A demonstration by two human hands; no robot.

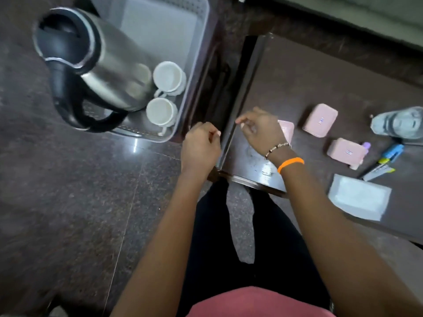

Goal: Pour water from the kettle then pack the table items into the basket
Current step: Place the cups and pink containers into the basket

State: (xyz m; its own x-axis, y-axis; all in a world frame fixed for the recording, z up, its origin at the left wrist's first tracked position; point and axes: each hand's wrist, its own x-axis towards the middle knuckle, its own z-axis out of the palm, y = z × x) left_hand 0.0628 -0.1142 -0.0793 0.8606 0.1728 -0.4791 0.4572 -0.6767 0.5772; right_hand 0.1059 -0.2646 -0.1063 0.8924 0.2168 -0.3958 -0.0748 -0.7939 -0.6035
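Two cups point(169, 76) sit in the near corner of the basket point(201, 42), which rests on the dark floor point(68, 202) to the left of the low table point(320, 76); the second cup point(161, 111) lies just beside the first. The kettle point(96, 65) stands in the same basket, touching or nearly touching the cups, with its black handle toward the person. That suggests the pouring is likely done and the heavy piece went in early, leaving the far half of the basket bare for smaller things.

The head view is the only one. Both hands hover at the near left corner of the table. The left hand point(200, 146) is loosely curled with nothing in it, above the table's edge. The right hand point(261, 131), with a bead bracelet and an orange band at the wrist, has its fingers bent and spread over the tabletop; it seems empty, though it hides part of a pink box point(287, 130) behind it, so I cannot tell whether it touches that box.

Still on the table are two more pink boxes point(320, 120) point(345, 150), a clear upturned glass point(399, 122), a blue pen point(392, 151), a yellow-tipped marker point(375, 170) and a white packet point(359, 196), all well apart from the basket. The packing looks roughly half done, and the nearest pink box seems the likely next pick
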